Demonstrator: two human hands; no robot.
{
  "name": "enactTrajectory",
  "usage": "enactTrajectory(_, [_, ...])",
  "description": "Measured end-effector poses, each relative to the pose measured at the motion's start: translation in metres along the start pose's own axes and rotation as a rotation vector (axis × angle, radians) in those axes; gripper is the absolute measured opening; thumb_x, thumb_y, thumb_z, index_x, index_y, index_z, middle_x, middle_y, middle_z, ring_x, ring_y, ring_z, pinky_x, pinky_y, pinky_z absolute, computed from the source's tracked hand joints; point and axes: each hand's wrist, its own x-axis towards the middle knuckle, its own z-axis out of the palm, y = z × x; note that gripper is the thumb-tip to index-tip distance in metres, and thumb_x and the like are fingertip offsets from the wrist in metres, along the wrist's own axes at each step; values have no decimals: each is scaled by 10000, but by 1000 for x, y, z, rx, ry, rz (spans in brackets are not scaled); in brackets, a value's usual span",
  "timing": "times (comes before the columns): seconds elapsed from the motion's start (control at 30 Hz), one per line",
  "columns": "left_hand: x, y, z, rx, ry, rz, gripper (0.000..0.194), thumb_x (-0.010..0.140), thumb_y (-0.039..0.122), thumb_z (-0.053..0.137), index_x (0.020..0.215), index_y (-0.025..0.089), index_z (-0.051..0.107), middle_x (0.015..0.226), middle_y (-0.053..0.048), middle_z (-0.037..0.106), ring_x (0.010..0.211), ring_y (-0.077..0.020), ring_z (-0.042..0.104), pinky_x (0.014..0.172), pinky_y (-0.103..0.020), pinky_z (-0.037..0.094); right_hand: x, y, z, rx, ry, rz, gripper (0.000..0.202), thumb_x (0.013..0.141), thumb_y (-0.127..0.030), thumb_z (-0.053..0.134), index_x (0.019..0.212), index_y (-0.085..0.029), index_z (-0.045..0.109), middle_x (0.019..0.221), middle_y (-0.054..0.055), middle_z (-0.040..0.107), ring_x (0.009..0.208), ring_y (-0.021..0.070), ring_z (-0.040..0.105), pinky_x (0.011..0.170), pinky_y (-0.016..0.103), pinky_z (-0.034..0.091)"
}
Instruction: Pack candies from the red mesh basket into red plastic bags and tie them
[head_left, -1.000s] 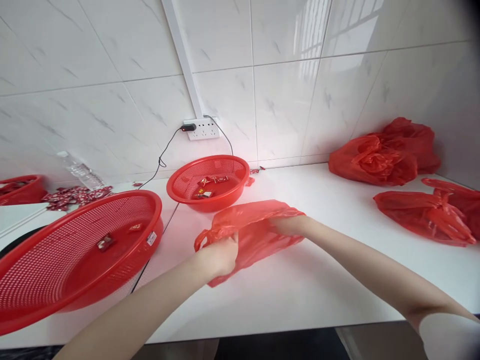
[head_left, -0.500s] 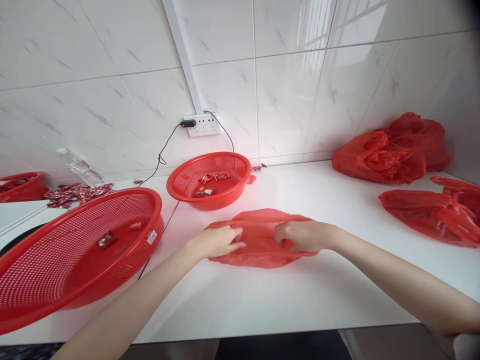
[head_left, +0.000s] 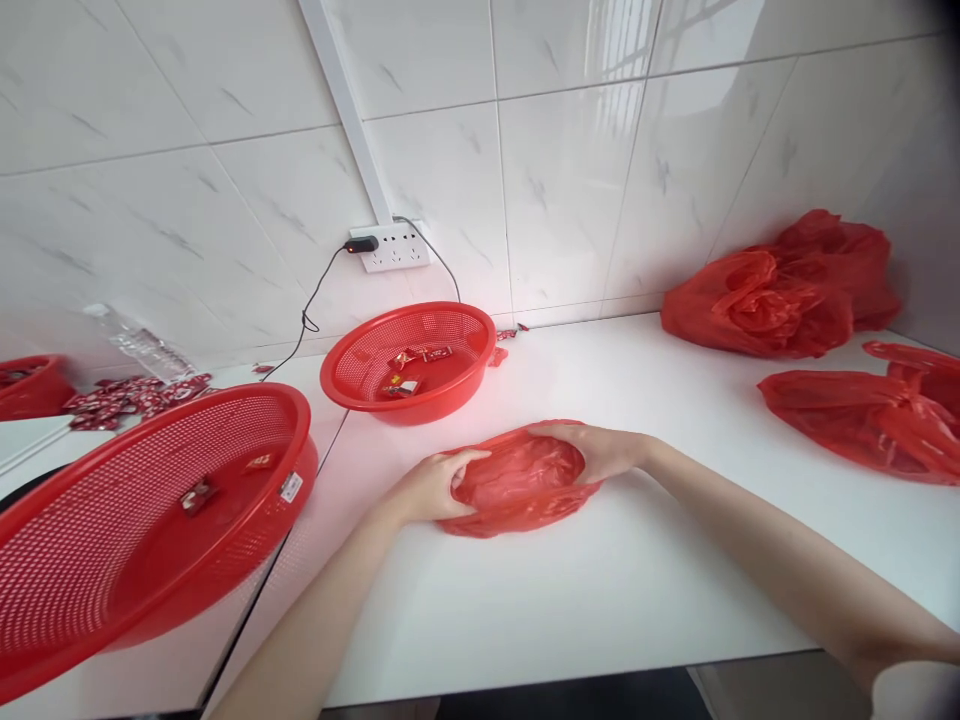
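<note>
A thin red plastic bag [head_left: 517,515] lies on the white table with its mouth facing up and spread into an oval. At the left end of that mouth, my left hand [head_left: 435,487] has thumb and fingers wide apart, touching the rim. Opposite it, my right hand [head_left: 607,455] reaches into the right end, its fingers spread against the plastic. Both hands stretch the mouth between them, and some fingertips are hidden by the film. Crumpled red plastic shows inside the bag, with no other contents visible.
A round red basket [head_left: 442,400] with a few wrapped packets stands behind the bag. Left is a larger red basket [head_left: 289,440]. Small red packets [head_left: 135,398] lie beside a clear bottle [head_left: 142,345]. Filled red bags [head_left: 780,300] and a knotted red bag [head_left: 832,415] are at right.
The bag's flat, wide mouth has become a rounder, deeper opening. My hands have moved from pinching poses to spread fingers at its two ends. The view has shifted slightly.
</note>
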Motion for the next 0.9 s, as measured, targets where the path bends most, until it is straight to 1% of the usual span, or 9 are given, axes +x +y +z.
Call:
enactTrajectory(0.1, [2,-12,2,-72,60,-25,674,624,376,721,1271,266,569,750,39,497,689,-138,495,698,-259,430,-3,7,2,47,59,-56,777,704,-271,733,1413,-286,414,1418,101,470,1170,264,573,824,325,554])
enactTrajectory(0.23, [3,-15,5,-317,157,-38,502,694,496,685,1111,216,669,770,5,560,742,-158,537,791,-295,455,0,15,12,-261,291,-268,452,850,-392,611,1250,-190,552,1293,143,585,1163,265,577,954,405,486])
enactTrajectory(0.3, [2,-9,0,-601,284,-89,492,747,553,612,1053,175,683,820,-45,620,821,-190,584,800,-303,471,2,17,17,-457,445,-339,321,921,-377,502,1155,-176,591,1214,154,634,1100,261,613,914,424,495])
enactTrajectory(0.4, [0,2,-20,-1227,486,-266,652,792,670,462,1078,112,637,949,-142,661,922,-237,629,767,-319,520,5,17,20,-652,595,-426,247,956,-303,428,1052,-179,617,1135,145,671,1009,242,643,859,418,501])
enactTrajectory(0.47, [0,6,-37,-1550,484,-365,702,796,686,455,1110,73,595,1051,-206,648,964,-258,645,761,-325,551,5,15,20,-704,608,-483,227,953,-275,432,1031,-176,620,1105,139,679,961,230,649,836,402,503])
enactTrajectory(0.53, [4,4,-50,-1747,412,-427,678,813,637,495,1130,42,566,1077,-244,636,977,-263,658,732,-298,573,5,14,21,-705,600,-502,226,953,-255,422,1029,-181,621,1091,130,680,938,220,650,829,394,500])
enactTrajectory(0.63, [12,-4,-53,-1858,487,-509,558,838,512,530,1153,52,548,1024,-221,657,935,-261,685,659,-277,595,6,15,21,-663,618,-461,245,954,-232,390,1032,-198,620,1074,115,682,935,212,646,854,408,484])
enactTrajectory(0.73, [18,-12,-42,-1868,569,-491,389,829,325,517,1113,63,561,967,-192,678,925,-271,694,658,-304,608,5,17,21,-642,642,-408,246,945,-220,388,1033,-207,617,1066,104,687,950,217,636,911,438,455])
enactTrajectory(0.9, [18,-15,-22,-1793,716,-416,145,766,71,454,838,130,565,749,-66,689,747,-160,699,717,-256,597,10,1,20,-520,820,-309,197,935,-226,415,1012,-232,596,1100,88,670,998,224,610,993,475,390])
